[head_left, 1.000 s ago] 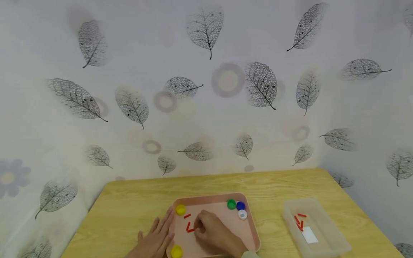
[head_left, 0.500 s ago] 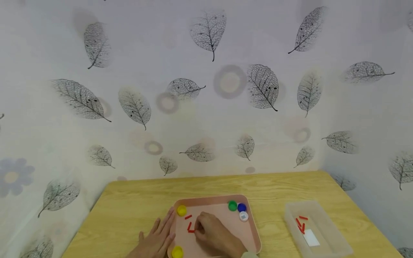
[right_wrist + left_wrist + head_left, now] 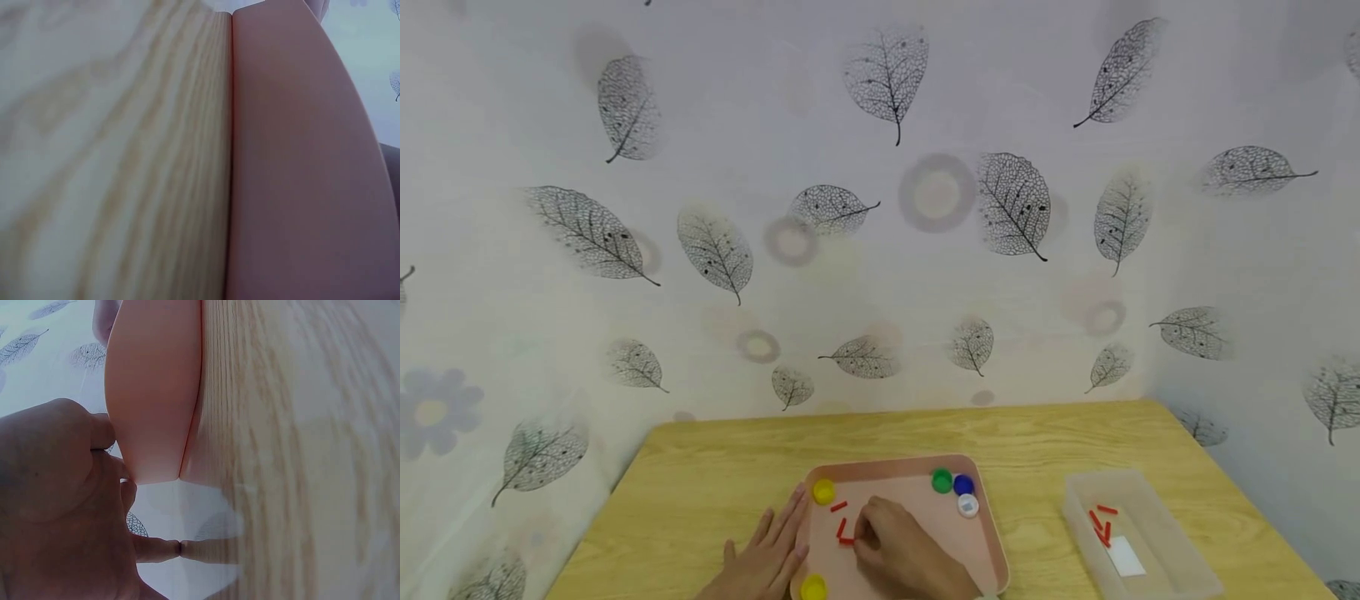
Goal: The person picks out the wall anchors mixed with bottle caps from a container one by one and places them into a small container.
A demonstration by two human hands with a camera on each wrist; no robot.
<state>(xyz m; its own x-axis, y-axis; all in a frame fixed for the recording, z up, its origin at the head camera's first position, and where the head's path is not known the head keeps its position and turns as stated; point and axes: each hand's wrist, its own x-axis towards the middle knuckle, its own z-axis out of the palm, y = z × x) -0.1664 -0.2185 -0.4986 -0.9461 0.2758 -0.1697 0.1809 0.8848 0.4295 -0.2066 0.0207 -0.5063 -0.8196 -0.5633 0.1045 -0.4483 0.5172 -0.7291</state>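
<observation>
A pink tray [image 3: 910, 496] lies on the wooden table, with its outer wall close up in both wrist views. My left hand [image 3: 763, 550], fingers spread and straight, rests against the tray's left edge; in the left wrist view the hand [image 3: 62, 487] touches the rim. Over the middle of the tray, my right hand [image 3: 898, 542] has its fingers curled and pinches the right end of a red stick [image 3: 846, 542]; its fingertips are partly hidden. Just beyond lie a second red stick [image 3: 841, 527] and a third red stick [image 3: 838, 506].
Yellow caps [image 3: 823, 492] sit in the tray's two left corners. Green [image 3: 942, 480], blue [image 3: 963, 485] and white caps [image 3: 967, 506] cluster at its far right corner. To the right, a translucent box [image 3: 1172, 533] holds several red sticks [image 3: 1107, 532] and a white card [image 3: 1126, 557].
The red stick at my right fingertips has turned from slanted to nearly level. My left hand stays in place. The whole view has shifted slightly.
</observation>
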